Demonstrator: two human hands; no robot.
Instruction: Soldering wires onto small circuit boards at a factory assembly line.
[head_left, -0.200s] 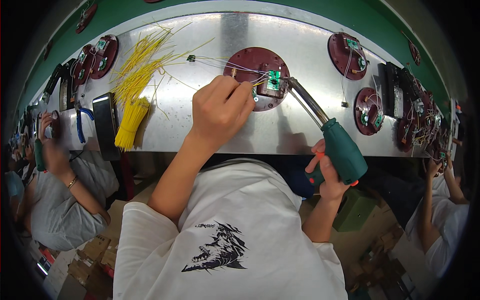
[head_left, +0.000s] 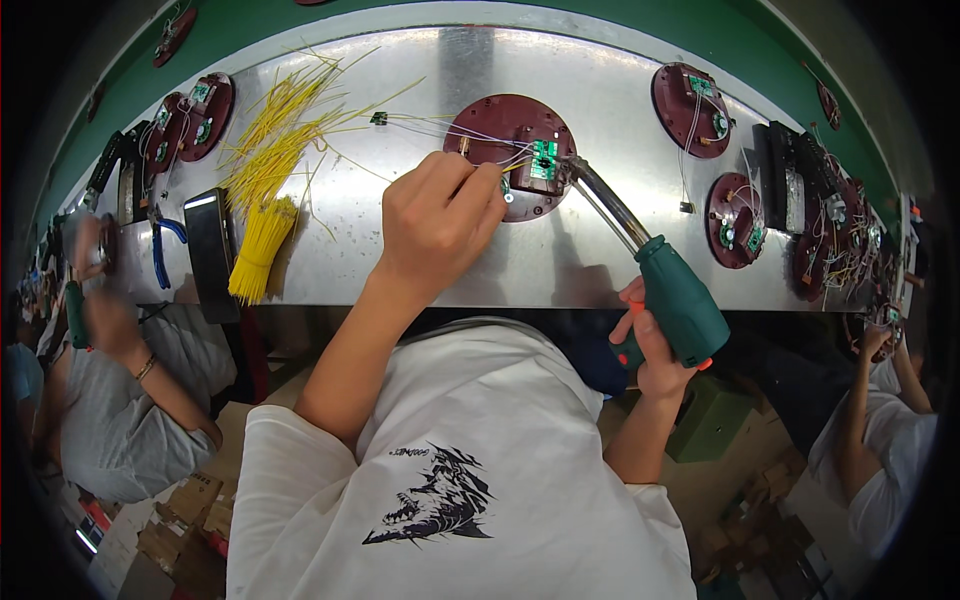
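One maroon disc (head_left: pixel 500 113) is being supported by the metal table (head_left: pixel 600 90), in front of the person, a green circuit board (head_left: pixel 544 160) being carried on its right part. The tip of a green-handled soldering gun (head_left: pixel 685 302) is being held at the board's right edge; whether they are touching cannot be told. The gun is being gripped by the right hand (head_left: pixel 660 365), its fingers being wrapped round the handle. Over the disc's lower left, a short yellow wire (head_left: pixel 512 168) is being pinched between the closed fingertips of the left hand (head_left: pixel 438 215). Pale wires (head_left: pixel 481 134) are being stretched leftward to a small black connector (head_left: pixel 379 118). Farther left, a yellow wire bundle (head_left: pixel 258 258) is being flanked by a black slab (head_left: pixel 207 250) and blue-handled pliers (head_left: pixel 160 255). Rightward, two similar discs (head_left: pixel 674 108) are being borne by the table. At far left, a green tool (head_left: pixel 76 315) is being held by a co-worker (head_left: pixel 150 430).
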